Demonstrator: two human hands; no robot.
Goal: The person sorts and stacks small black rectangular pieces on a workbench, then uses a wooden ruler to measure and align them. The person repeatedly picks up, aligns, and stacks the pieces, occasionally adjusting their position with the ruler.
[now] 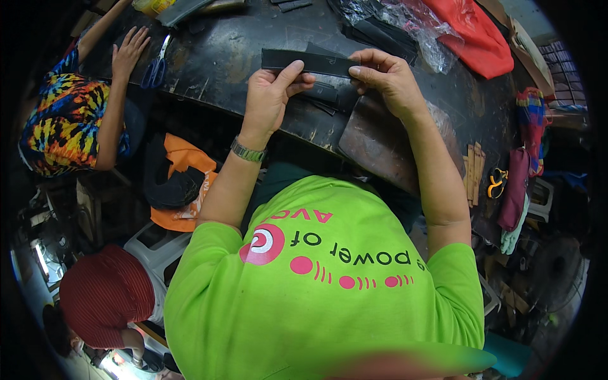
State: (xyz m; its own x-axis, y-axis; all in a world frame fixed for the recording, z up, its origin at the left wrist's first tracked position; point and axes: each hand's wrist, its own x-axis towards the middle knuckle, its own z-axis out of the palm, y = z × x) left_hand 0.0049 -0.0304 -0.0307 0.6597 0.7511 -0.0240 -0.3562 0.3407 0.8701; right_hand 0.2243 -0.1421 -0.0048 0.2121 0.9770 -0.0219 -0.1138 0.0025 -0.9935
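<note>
The left hand (271, 90) is closed on a black strip (324, 64), its thumb flat on the near face and its fingers behind. The right hand (391, 81) pinches the strip's right end between thumb and fingers. Gripped at two places, the strip lies level across the upper centre of the frame, its broad face turned up, probably so that it stays straight and easy to inspect. Loose dark strips (324, 94) lie just below it on the table (221, 76), seemingly kept within reach. A brown slab (373, 134) sits at the table's near edge beneath the right forearm, perhaps as a work surface. Farther out, blue-handled scissors (155, 73) lie at upper left, near a co-worker's hand (130, 52); clear plastic (437, 39) bunches at upper right.
</note>
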